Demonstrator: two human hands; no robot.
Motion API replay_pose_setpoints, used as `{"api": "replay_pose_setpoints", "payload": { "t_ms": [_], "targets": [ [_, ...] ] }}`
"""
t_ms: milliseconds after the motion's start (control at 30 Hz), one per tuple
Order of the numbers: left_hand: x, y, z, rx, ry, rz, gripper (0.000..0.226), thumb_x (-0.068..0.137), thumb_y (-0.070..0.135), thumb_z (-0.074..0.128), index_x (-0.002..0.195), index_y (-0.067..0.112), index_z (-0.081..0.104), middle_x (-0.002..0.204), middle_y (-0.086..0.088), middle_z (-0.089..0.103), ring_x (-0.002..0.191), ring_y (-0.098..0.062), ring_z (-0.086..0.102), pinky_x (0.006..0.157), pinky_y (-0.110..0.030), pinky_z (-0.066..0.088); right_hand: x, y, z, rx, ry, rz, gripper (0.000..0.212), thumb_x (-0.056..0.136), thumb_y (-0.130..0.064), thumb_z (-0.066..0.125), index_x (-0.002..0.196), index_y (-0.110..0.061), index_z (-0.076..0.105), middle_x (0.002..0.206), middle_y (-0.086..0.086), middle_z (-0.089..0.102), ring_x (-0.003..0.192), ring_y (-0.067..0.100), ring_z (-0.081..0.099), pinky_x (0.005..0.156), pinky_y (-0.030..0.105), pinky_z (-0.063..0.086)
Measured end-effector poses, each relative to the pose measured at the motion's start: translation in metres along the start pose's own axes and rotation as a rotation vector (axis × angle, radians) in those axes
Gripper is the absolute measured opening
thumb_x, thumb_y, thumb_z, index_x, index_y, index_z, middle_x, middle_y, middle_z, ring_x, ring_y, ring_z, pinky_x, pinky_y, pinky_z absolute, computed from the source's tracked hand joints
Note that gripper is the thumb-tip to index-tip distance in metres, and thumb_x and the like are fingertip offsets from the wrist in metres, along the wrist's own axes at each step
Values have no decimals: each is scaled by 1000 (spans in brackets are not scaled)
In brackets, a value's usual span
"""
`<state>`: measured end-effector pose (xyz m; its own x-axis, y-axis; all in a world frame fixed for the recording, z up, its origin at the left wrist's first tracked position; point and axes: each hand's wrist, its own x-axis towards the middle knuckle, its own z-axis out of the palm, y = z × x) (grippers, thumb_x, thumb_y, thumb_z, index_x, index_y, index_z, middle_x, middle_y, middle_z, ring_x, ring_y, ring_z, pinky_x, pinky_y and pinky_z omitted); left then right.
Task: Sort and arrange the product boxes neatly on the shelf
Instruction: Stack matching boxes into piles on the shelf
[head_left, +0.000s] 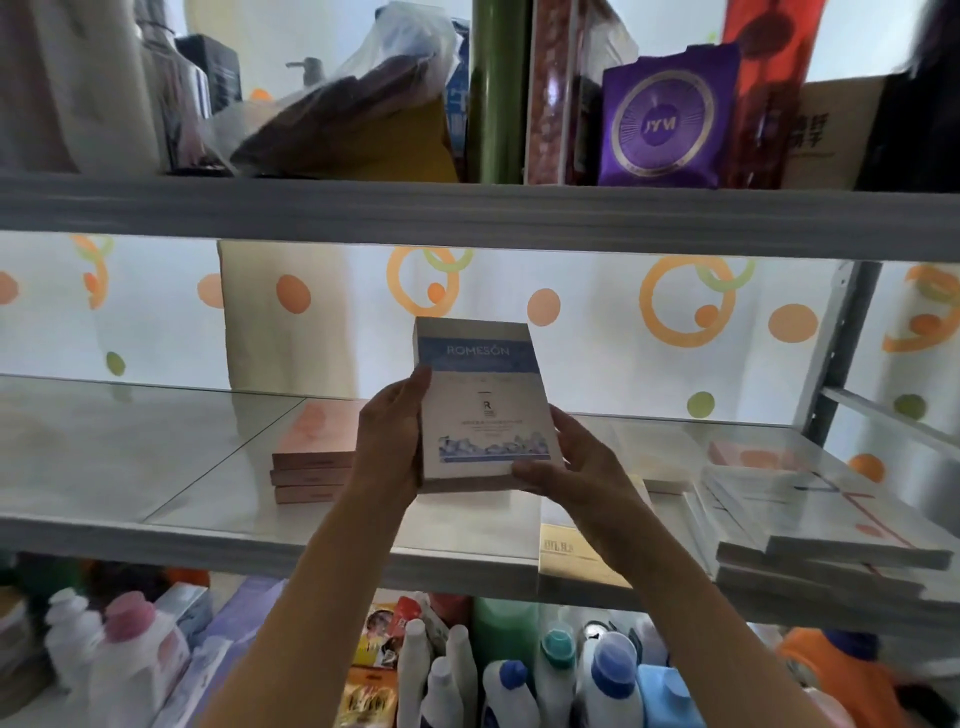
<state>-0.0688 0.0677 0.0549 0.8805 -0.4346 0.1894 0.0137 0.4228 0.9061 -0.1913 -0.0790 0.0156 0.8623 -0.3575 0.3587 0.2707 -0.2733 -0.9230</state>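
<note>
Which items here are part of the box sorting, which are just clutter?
Job: blue-white box in both hands (left, right); pink boxes; white boxes; middle shelf.
Clutter: purple bag, bottles, plastic bag.

- held box (485, 410): white, blue band across top, blue print near bottom
- stacked boxes (311, 462): pink-brown, three high
- backdrop (587, 332): white with orange rings, orange and green dots
- pouch (667, 124): purple, gold circle emblem
- boxes at right (810, 525): white, thin red lines
</note>
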Motion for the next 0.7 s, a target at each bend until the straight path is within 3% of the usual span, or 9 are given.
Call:
{"api": "replay_pose_setpoints", "payload": {
  "t_ms": [67, 200, 267, 367, 467, 567, 633, 700],
  "targets": [
    [14, 7, -3, 94, -29, 3, 42, 97, 38, 56, 109, -1, 65, 105, -23, 71, 94, -42, 69, 85, -56, 56, 6, 0, 2, -23, -34, -15, 58, 81, -30, 79, 132, -36, 53, 120, -13, 66, 110, 14, 63, 89, 27, 57],
    [32, 11, -10, 348, -179, 23, 48, 98, 48, 48, 119, 5, 58, 107, -15, 71, 96, -30, 70, 90, -48, 56, 27, 2, 0, 107, -28, -34, 47, 84, -27, 75, 129, -22, 60, 118, 0, 69, 111, 23, 65, 93, 37, 56],
    [36, 4, -12, 432, -220, 31, 42, 99, 44, 49, 123, 10, 52, 113, -10, 67, 101, -24, 67, 87, -39, 58, 40, 0, 0, 181, 6, -25, 41, 85, -26, 73, 124, -18, 62, 114, 3, 71, 108, 24, 66, 92, 35, 56],
    [44, -12, -20, 496, -258, 22, 33, 96, 38, 57, 122, 18, 51, 116, -3, 63, 108, -17, 61, 87, -35, 55, 61, 7, 5, 169, 58, 25, 31, 90, -23, 70, 119, -16, 65, 109, 4, 73, 104, 22, 68, 90, 30, 57],
    [56, -28, -31, 647, -245, 121, 27, 98, 36, 55, 121, 23, 56, 108, 9, 67, 94, 2, 62, 80, -23, 49, 77, 23, 11, 84, 129, 80, 21, 89, -26, 71, 106, -13, 70, 99, 6, 75, 96, 24, 71, 89, 33, 58],
    [66, -48, -42, 727, -206, 176, 37, 98, 47, 49, 125, 23, 58, 113, 9, 67, 104, -5, 62, 87, -26, 48, 87, 35, 15, -93, 185, 112, 19, 87, -34, 73, 91, -15, 73, 73, -9, 70, 70, 10, 65, 65, 20, 54],
    [68, -63, -48, 762, -230, 143, 52, 93, 62, 46, 129, 26, 56, 117, 7, 65, 110, -13, 60, 93, -33, 48, 91, 46, 15, -208, 217, 121, 33, 85, -41, 73, 101, -12, 74, 82, -6, 73, 78, 10, 67, 67, 18, 52],
    [70, -76, -51, 782, -238, 103, 57, 93, 61, 42, 134, 23, 52, 121, 4, 61, 112, -17, 57, 93, -33, 47, 94, 57, 15, -350, 220, 147, 44, 83, -50, 72, 104, -11, 72, 93, 0, 73, 86, 17, 68, 75, 28, 54]
  ]
}}
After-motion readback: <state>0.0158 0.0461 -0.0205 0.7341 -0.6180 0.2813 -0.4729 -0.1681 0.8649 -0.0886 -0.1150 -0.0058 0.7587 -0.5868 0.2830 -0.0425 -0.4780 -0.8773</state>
